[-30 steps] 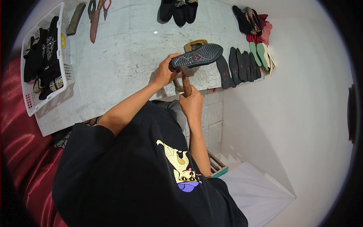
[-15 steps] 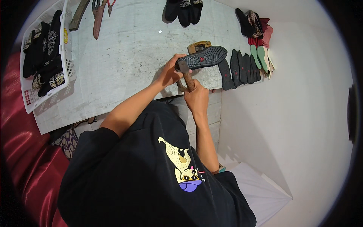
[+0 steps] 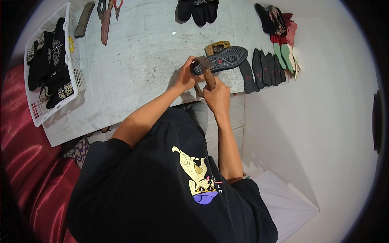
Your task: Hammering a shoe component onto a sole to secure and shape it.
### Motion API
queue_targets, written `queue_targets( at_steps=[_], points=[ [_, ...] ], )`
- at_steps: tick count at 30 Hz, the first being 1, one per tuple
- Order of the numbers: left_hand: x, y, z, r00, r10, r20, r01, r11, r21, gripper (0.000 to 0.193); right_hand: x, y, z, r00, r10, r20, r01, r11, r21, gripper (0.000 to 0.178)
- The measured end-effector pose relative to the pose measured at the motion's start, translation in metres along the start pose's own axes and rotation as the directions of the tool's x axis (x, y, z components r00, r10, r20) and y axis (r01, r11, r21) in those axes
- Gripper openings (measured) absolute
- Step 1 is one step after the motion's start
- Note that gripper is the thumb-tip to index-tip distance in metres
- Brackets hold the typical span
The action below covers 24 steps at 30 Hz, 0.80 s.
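In my left hand [image 3: 186, 77] is a black shoe [image 3: 233, 58], its patterned rubber sole turned up. My fingers close round the end nearest me, and the toe points to the far right. My right hand [image 3: 217, 96] grips the wooden handle of a hammer [image 3: 210, 79]. The hammer's dark metal head lies over the held end of the sole; whether it touches cannot be made out. Just behind the shoe on the table is a worn yellow-brown block-like object [image 3: 216, 46], partly hidden. A curved wooden piece [image 3: 198, 90] shows below the shoe, between my hands.
Several black soles [image 3: 263, 69] lie in a row to the right, beside green insoles [image 3: 286, 56]. Black fabric shoe uppers [image 3: 197, 12] lie at the back. A white basket [image 3: 77, 77] with patterned black shoes stands left, near pliers [image 3: 118, 9] and a sheathed tool [image 3: 105, 28].
The hammer head has moved up and slightly along the sole, away from the heel edge. The whole view has shifted a little. Both hands keep their holds.
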<state>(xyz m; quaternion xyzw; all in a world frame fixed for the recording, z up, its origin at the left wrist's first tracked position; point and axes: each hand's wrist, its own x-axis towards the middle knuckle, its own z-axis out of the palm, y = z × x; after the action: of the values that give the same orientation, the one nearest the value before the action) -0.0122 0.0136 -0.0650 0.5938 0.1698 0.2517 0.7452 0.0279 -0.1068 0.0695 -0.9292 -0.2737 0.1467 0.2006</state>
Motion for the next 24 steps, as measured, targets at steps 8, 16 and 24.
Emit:
queue_targets(
  at_steps=[8, 16, 24],
  points=[
    [0.002, -0.002, -0.002, 0.998, -0.044, 0.055, 0.040, 0.996, 0.075, 0.058, -0.002, 0.006, 0.000, 0.992, 0.049, -0.112, -0.034, 0.991, 0.131, 0.020],
    [0.020, 0.000, 0.001, 0.999, 0.041, 0.033, -0.043, 0.996, 0.073, 0.077, 0.002, 0.021, 0.012, 0.994, 0.100, -0.033, -0.090, 0.970, 0.225, 0.025],
    [0.031, 0.011, 0.005, 0.999, -0.004, 0.038, -0.007, 0.961, 0.277, 0.074, 0.000, 0.018, 0.005, 0.994, 0.110, -0.009, -0.105, 0.966, 0.237, 0.025]
  ],
)
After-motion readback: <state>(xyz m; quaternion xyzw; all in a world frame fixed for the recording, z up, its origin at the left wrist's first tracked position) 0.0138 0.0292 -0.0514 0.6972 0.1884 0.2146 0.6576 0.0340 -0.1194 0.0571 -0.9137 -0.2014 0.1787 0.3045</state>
